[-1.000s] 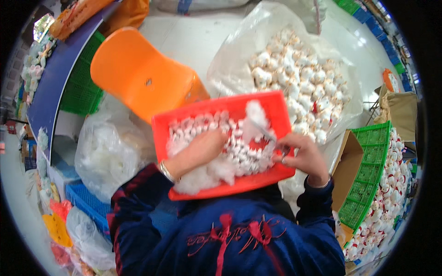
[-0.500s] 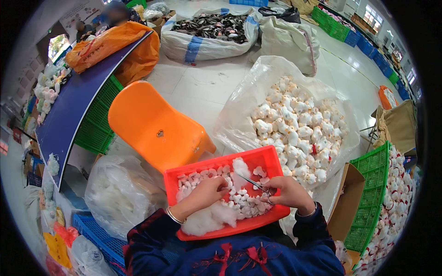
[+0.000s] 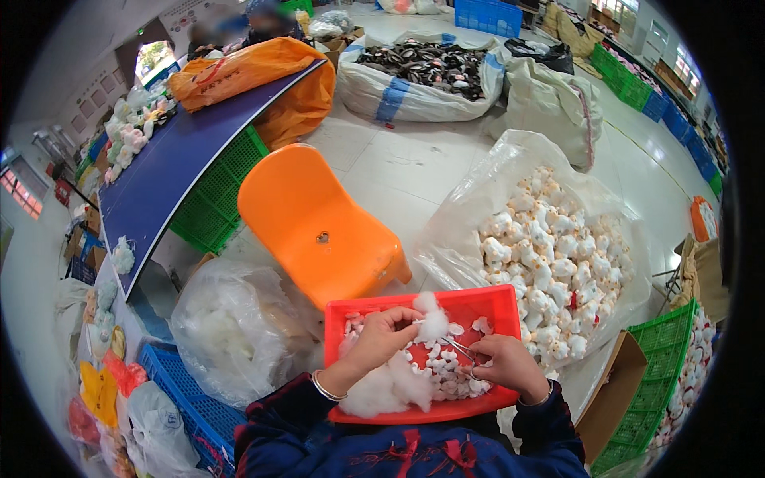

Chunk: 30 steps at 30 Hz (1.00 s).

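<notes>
A red plastic tray point(image 3: 351, 307) rests at my lap, holding many small white stuffed pieces point(image 3: 450, 370) and a heap of loose white stuffing point(image 3: 390, 386). Over its far part, my left hand point(image 3: 386, 338) pinches with thumb and fingers; what lies between the fingertips is mostly hidden. Right beside those fingertips is a fluffy tuft of stuffing point(image 3: 433, 321). My right hand point(image 3: 506, 362) is closed around the finger loops of slim metal forceps point(image 3: 458, 348), whose tip points left, just below the tuft.
Beyond the tray stands an orange chair point(image 3: 319, 207). A clear bag of white plush bodies point(image 3: 550, 263) lies right of it; a bag of stuffing point(image 3: 231, 334) sits left. Green crates point(image 3: 657, 374) and a blue crate point(image 3: 187, 398) flank me. A blue-topped table point(image 3: 191, 151) is far left.
My view has shifted, so the scene sits lower and further right. The forceps tip has dropped from the tuft to below it, and my left fingertips have come up against the tuft.
</notes>
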{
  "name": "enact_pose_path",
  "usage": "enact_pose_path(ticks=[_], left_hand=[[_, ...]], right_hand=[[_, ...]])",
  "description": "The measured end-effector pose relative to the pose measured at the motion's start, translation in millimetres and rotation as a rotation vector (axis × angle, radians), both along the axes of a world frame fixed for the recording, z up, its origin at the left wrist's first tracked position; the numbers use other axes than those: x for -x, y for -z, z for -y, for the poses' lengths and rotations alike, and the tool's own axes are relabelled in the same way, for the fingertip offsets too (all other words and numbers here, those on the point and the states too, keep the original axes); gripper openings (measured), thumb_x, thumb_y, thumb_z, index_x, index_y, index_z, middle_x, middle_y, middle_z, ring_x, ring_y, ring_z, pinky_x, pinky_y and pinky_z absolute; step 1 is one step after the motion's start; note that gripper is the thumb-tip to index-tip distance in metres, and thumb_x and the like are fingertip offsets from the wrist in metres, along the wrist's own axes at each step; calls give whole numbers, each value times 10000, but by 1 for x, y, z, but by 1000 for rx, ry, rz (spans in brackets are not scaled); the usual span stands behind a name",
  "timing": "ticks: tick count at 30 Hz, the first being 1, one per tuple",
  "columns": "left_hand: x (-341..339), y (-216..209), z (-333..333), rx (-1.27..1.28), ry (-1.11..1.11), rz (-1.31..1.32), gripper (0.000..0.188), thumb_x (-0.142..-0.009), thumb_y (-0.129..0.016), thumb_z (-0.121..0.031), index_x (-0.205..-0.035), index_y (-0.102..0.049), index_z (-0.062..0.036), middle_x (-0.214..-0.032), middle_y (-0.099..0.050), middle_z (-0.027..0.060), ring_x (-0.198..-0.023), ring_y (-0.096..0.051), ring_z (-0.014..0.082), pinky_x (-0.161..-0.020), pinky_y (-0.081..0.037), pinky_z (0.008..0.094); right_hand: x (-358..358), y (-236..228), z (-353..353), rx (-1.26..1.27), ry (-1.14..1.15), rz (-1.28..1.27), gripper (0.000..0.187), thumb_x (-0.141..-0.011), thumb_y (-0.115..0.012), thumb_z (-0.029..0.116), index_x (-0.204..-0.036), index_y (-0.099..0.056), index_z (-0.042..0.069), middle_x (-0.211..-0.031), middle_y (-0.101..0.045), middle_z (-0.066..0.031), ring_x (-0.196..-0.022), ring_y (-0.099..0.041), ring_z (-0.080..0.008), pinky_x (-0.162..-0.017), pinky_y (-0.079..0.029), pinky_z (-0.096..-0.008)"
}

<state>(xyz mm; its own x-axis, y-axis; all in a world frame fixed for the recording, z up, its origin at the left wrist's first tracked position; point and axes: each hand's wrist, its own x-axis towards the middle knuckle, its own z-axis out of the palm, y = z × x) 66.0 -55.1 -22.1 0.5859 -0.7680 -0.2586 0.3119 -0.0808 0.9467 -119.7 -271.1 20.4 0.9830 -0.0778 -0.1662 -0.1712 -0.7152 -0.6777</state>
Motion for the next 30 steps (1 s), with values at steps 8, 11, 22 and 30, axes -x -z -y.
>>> enact_pose_path(ticks=[8,11,22,30], left_hand=[[2,-4,1,33,-45,55,190,-997,-703,-111,-1126,-736,24,-927,-716,-19,-805,-617,22,-703,-493,190],[3,3,0,47,-14,141,175,-990,-700,-95,-1120,-737,16,-944,-718,-5,-821,-625,28,-716,-499,196],[-11,-22,-3,-46,419,136,127,-962,-689,-78,-1012,-750,22,-805,-674,30,-679,-645,75,-617,-515,236],[1,-20,-6,-83,206,161,146,-974,-684,-88,-1056,-745,17,-828,-696,8,-726,-663,70,-661,-543,242]], right_hand=[[-1,-2,1,-40,53,-12,326,-794,-832,298,-1013,-761,67,-842,-707,-113,-805,-689,-315,-702,-536,-407],[-3,-9,1,-15,20,-69,333,-799,-835,308,-1006,-761,59,-839,-705,-115,-805,-686,-314,-703,-537,-407],[-1,-9,21,-91,-187,56,358,-729,-859,156,-1055,-751,58,-891,-690,-117,-854,-676,-318,-762,-551,-406],[-2,-16,12,66,-120,54,400,-698,-876,164,-1069,-754,77,-1021,-707,-132,-952,-668,-338,-835,-540,-429]])
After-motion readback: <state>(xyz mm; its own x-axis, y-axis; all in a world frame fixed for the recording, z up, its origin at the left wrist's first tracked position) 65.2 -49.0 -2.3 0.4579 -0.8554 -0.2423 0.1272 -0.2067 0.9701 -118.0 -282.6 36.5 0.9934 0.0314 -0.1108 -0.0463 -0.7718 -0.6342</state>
